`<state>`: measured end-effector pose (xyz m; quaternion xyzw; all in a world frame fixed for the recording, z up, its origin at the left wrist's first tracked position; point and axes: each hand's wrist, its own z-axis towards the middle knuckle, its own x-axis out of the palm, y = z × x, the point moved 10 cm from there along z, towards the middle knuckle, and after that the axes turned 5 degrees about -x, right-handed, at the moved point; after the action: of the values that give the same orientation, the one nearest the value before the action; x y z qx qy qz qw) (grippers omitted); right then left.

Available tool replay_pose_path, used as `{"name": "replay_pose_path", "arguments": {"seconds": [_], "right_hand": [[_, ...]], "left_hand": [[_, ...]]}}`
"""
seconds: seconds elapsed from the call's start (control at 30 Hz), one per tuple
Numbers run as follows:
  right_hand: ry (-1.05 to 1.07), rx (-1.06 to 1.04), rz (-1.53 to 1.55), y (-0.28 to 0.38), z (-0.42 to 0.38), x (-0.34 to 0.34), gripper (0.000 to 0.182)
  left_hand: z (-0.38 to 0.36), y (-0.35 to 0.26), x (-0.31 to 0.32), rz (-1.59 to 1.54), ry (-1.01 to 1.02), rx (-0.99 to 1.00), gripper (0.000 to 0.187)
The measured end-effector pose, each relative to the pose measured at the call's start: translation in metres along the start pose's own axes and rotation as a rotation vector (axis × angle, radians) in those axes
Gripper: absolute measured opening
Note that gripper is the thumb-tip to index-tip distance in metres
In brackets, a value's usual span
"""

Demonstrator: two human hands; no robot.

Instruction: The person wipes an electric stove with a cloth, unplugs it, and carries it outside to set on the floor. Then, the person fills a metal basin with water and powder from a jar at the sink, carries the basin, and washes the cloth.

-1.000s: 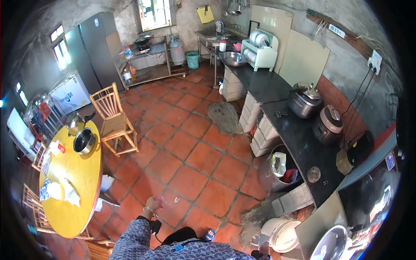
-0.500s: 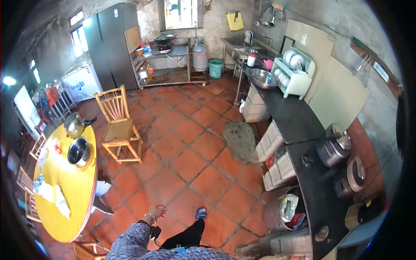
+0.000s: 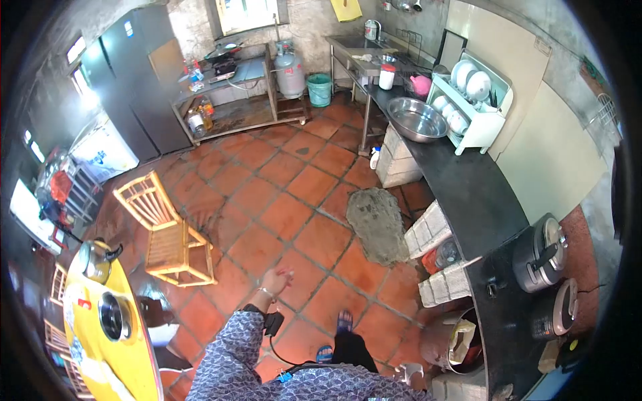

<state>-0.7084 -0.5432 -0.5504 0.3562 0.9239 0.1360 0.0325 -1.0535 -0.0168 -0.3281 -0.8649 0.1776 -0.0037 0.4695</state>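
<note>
My left hand (image 3: 277, 279) hangs in front of me above the tiled floor, with a bracelet at its wrist. Nothing is in it, and its fingers are loosely apart. At the lower edge, beside the large round bin (image 3: 435, 341), part of my right hand (image 3: 416, 379) shows. A small pale, shiny shape is at that hand, but I cannot make out what it is or how the fingers lie. Nearest my left hand is the bamboo chair (image 3: 170, 247), out of reach to its left.
A yellow round table (image 3: 137, 347) with a dark pot (image 3: 115, 315) and a kettle (image 3: 97, 260) stands left. Along the right runs a black counter (image 3: 461, 180) with a steel basin (image 3: 418, 120), a dish rack (image 3: 481, 120) and a pressure cooker (image 3: 538, 257). A green bucket (image 3: 319, 90) stands at the back.
My view has shifted and turned as I walk forward; the sink and counter look closer. My left hand is higher in view, and part of my right hand has appeared.
</note>
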Motion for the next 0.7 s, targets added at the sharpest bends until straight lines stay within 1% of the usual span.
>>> {"name": "replay_pose_path", "arguments": {"seconds": [0.03, 0.1, 0.2, 0.23, 0.33, 0.4, 0.43, 0.47, 0.5, 0.57, 0.6, 0.63, 0.67, 0.7], "right_hand": [[-0.002, 0.008, 0.012, 0.018, 0.007, 0.008, 0.032], [0.018, -0.023, -0.043, 0.060, 0.022, 0.025, 0.024], [0.069, 0.023, -0.028, 0.128, 0.045, 0.056, 0.019], [0.193, 0.065, 0.159, 0.149, 0.056, 0.066, 0.013], [0.241, 0.043, 0.224, 0.221, 0.124, 0.111, 0.013], [0.224, 0.006, 0.267, 0.269, 0.162, 0.122, 0.014], [0.209, -0.013, 0.276, 0.296, 0.169, 0.121, 0.015], [0.195, -0.029, 0.279, 0.315, 0.172, 0.115, 0.016], [0.158, -0.093, 0.237, 0.351, 0.167, 0.125, 0.015], [0.006, -0.230, 0.059, 0.441, 0.113, 0.160, 0.015], [-0.045, -0.275, 0.016, 0.475, 0.093, 0.170, 0.017], [-0.073, -0.297, 0.010, 0.504, 0.079, 0.182, 0.019], [-0.070, -0.303, 0.005, 0.519, 0.091, 0.185, 0.019], [-0.086, -0.266, 0.083, 0.524, 0.101, 0.181, 0.015]], "left_hand": [[0.017, -0.021, 0.010, 0.011, 0.008, -0.005, 0.034], [0.051, -0.071, 0.036, -0.005, 0.114, 0.083, 0.030], [0.104, -0.136, 0.054, -0.019, 0.103, 0.119, 0.027], [0.131, -0.152, 0.057, -0.003, 0.097, 0.127, 0.027], [0.197, -0.196, 0.056, 0.031, 0.141, 0.095, 0.026], [0.233, -0.236, 0.054, 0.177, 0.081, 0.022, 0.025], [0.254, -0.250, 0.057, 0.178, 0.105, 0.005, 0.025], [0.271, -0.272, 0.055, 0.092, 0.094, 0.088, 0.024], [0.287, -0.291, 0.054, 0.005, 0.077, 0.172, 0.024], [0.318, -0.310, 0.063, -0.009, 0.079, 0.137, 0.023], [0.334, -0.319, 0.064, -0.026, 0.068, 0.117, 0.023], [0.352, -0.326, 0.065, -0.030, 0.065, 0.117, 0.023], [0.372, -0.332, 0.072, 0.011, 0.103, 0.120, 0.023], [0.393, -0.340, 0.079, 0.051, 0.143, 0.123, 0.023]]}}
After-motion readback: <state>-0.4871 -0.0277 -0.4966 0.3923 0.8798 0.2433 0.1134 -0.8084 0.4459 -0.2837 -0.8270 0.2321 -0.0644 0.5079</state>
